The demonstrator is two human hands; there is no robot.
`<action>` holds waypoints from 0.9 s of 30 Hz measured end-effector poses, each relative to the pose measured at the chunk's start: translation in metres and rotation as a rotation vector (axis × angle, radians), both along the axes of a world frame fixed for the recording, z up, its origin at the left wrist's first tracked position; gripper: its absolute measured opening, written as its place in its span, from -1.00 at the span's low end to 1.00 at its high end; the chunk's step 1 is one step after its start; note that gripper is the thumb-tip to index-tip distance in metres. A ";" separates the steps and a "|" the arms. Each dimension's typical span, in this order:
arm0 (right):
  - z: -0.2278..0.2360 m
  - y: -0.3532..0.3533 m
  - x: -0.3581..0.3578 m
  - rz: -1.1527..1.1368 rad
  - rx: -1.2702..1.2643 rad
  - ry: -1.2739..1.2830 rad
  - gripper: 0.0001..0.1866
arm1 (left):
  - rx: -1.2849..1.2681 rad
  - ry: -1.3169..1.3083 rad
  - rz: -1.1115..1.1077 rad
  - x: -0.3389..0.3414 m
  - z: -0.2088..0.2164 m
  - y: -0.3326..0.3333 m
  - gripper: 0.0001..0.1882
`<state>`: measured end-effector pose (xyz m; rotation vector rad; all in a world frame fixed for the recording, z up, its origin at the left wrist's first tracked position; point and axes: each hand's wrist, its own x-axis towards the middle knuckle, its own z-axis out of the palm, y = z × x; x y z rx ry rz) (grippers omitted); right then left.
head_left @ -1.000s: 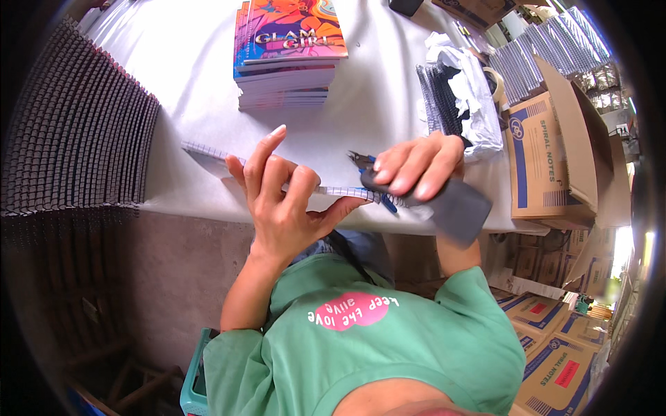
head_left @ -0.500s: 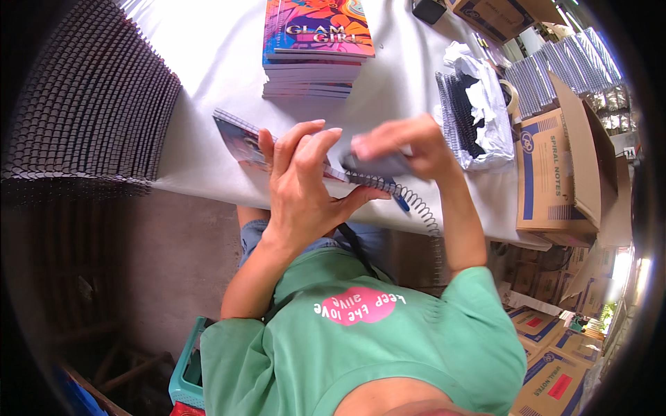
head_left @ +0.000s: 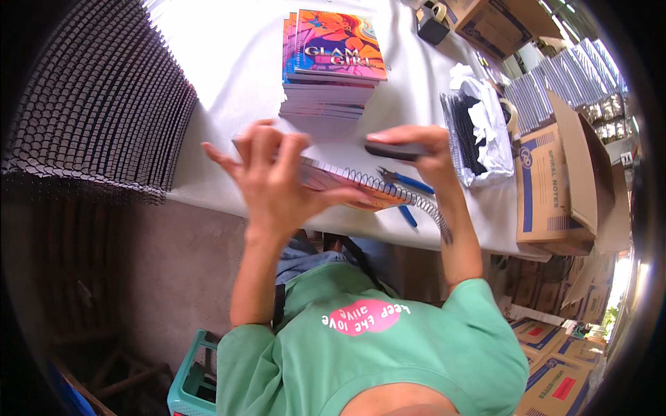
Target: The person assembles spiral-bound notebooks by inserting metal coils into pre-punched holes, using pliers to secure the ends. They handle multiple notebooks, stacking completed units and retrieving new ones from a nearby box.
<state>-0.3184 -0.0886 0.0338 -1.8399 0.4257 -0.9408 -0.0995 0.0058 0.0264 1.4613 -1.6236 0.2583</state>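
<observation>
A notebook point(head_left: 326, 179) with a colourful cover is held above the front of the table, tilted, its punched edge facing up. My left hand point(head_left: 267, 170) grips its left part, thumb along the near cover and fingers on the far side, somewhat blurred. A dark metal spiral coil point(head_left: 416, 202) runs through the holes on the right part of that edge; its loose end hangs past the notebook toward my right forearm. My right hand point(head_left: 433, 149) is closed around a dark, rounded, oblong object point(head_left: 395, 150), just above the coil. Blue-handled cutting pliers point(head_left: 409, 182) lie behind the notebook.
A stack of similar notebooks point(head_left: 340, 62) stands farther back. Rows of dark coils point(head_left: 104, 104) rise at the left. On the right are a tray of coils with white paper point(head_left: 489, 132), an open cardboard box point(head_left: 548, 187) and a tape dispenser point(head_left: 433, 28). A green stool point(head_left: 187, 381) stands below.
The notebook has shifted right and the coil now covers more of its edge. My left hand has spread its fingers more. The pliers have come into clearer view.
</observation>
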 end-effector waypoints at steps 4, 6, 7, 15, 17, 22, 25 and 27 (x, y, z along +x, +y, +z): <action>0.009 0.009 0.018 0.172 0.040 -0.028 -0.66 | -0.126 0.040 -0.049 0.015 -0.007 -0.012 -0.25; 0.004 0.004 0.023 -0.078 0.049 0.166 -0.64 | -0.176 0.065 -0.058 0.009 -0.007 -0.014 -0.22; 0.008 0.006 0.016 -0.057 0.159 -0.003 -0.63 | -0.199 0.064 -0.081 0.010 -0.007 -0.015 -0.22; 0.026 -0.002 0.021 0.279 0.036 -0.115 -0.72 | -0.261 0.150 -0.155 0.011 -0.014 -0.021 -0.21; 0.028 0.001 0.030 0.214 -0.260 0.149 -0.66 | -0.232 0.135 -0.162 0.012 -0.013 -0.018 -0.21; 0.027 -0.004 0.041 0.217 -0.103 -0.016 -0.70 | -0.245 0.175 -0.201 0.014 -0.014 -0.019 -0.21; 0.015 -0.011 0.047 -0.048 -0.198 0.343 -0.67 | -0.224 0.169 -0.216 0.016 -0.013 -0.019 -0.22; 0.027 -0.005 0.042 -0.074 -0.088 0.088 -0.59 | -0.200 0.222 -0.175 0.022 -0.015 -0.022 -0.22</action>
